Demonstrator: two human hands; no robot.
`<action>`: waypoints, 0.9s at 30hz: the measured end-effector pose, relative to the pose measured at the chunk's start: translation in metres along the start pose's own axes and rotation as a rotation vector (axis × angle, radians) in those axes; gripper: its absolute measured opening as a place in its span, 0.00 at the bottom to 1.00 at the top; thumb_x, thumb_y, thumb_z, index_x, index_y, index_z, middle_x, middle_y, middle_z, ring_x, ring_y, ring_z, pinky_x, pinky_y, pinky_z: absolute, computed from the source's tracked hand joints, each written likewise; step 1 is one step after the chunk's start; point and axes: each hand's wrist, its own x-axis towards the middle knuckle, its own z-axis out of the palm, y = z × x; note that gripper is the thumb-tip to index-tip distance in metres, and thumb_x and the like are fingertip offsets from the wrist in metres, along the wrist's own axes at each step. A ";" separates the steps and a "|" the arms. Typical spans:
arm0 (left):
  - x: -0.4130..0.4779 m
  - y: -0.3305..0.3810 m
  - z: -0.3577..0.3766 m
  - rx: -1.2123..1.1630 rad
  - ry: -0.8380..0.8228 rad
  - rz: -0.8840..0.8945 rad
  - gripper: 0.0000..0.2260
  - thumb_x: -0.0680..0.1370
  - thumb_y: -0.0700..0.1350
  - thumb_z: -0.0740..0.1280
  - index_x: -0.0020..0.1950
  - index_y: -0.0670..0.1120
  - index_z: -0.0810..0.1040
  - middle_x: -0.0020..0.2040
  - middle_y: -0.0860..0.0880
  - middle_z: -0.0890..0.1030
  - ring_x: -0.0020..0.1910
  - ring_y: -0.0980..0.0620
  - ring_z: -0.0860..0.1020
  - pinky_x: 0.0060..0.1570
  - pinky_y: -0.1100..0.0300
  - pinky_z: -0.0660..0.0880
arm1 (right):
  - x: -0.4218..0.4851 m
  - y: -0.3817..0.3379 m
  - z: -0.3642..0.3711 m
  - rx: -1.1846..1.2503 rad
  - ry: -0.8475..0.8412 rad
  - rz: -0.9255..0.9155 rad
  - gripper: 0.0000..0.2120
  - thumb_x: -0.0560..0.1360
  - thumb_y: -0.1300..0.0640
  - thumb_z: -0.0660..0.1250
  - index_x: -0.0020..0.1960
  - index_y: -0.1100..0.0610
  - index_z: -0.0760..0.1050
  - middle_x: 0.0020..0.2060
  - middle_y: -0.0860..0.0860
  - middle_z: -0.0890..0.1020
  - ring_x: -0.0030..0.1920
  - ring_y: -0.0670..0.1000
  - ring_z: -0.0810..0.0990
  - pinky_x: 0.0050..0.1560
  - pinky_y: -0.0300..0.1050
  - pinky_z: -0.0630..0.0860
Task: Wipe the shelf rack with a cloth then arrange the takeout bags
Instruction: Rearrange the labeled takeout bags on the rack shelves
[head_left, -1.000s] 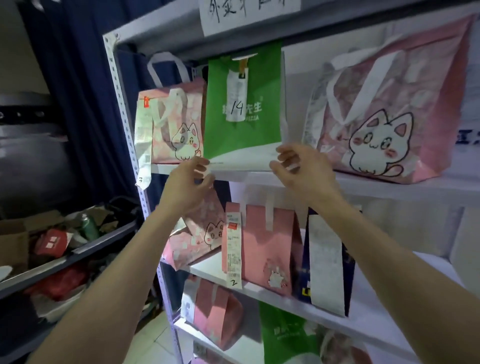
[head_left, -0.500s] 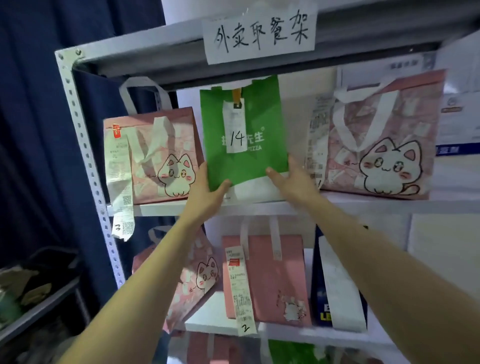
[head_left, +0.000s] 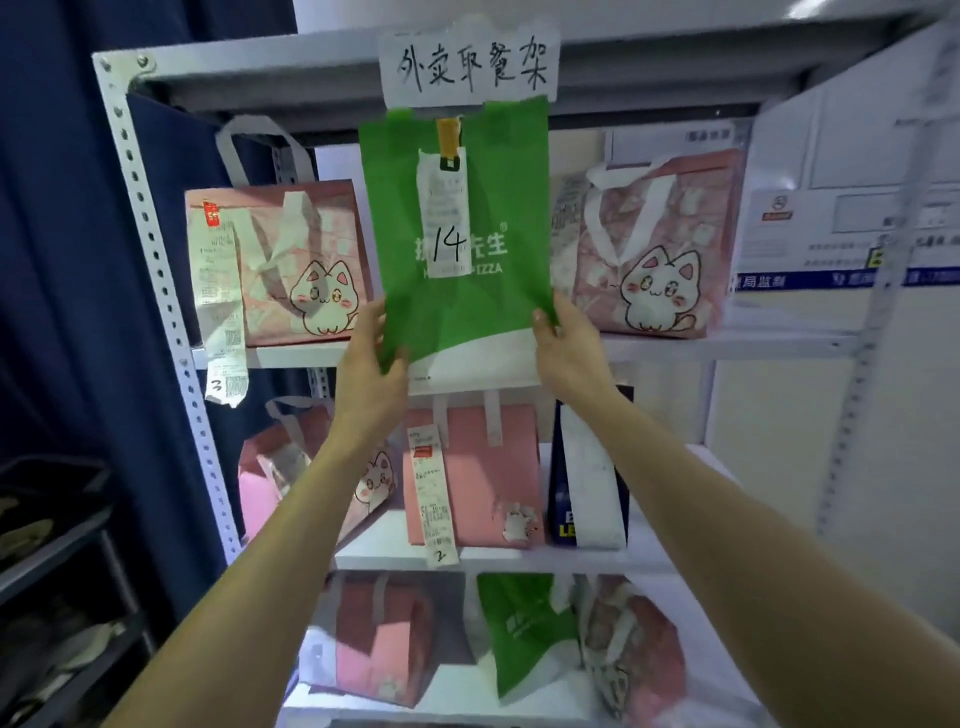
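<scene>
Pinching its lower corners, the left hand (head_left: 371, 374) and right hand (head_left: 569, 358) held the green bag (head_left: 457, 296) upright before the top shelf (head_left: 727, 347), between two pink cat bags (head_left: 291, 260), so arranging seemed under way, and the next move likely called for seating it squarely.

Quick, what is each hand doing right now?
Left hand: closed, gripping the green bag by its lower left edge.
Right hand: closed, gripping the same bag's lower right edge.
</scene>
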 end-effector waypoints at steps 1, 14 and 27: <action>-0.016 0.007 0.001 -0.017 0.007 -0.011 0.26 0.85 0.32 0.63 0.75 0.60 0.70 0.70 0.57 0.81 0.64 0.66 0.81 0.67 0.55 0.80 | -0.015 0.001 -0.009 0.018 0.003 -0.005 0.20 0.89 0.55 0.56 0.80 0.49 0.70 0.59 0.40 0.81 0.55 0.41 0.80 0.53 0.40 0.76; -0.213 0.040 0.126 -0.064 -0.244 -0.149 0.22 0.85 0.33 0.66 0.75 0.53 0.73 0.72 0.54 0.80 0.70 0.51 0.79 0.75 0.46 0.75 | -0.206 0.103 -0.168 -0.017 0.115 0.196 0.17 0.88 0.59 0.58 0.71 0.49 0.79 0.45 0.38 0.82 0.36 0.34 0.77 0.34 0.29 0.70; -0.227 -0.036 0.287 -0.073 -0.510 -0.229 0.16 0.87 0.34 0.63 0.71 0.49 0.75 0.68 0.53 0.80 0.69 0.52 0.79 0.74 0.50 0.75 | -0.223 0.256 -0.229 -0.068 0.191 0.440 0.19 0.89 0.59 0.56 0.73 0.46 0.77 0.56 0.32 0.80 0.49 0.28 0.79 0.42 0.24 0.74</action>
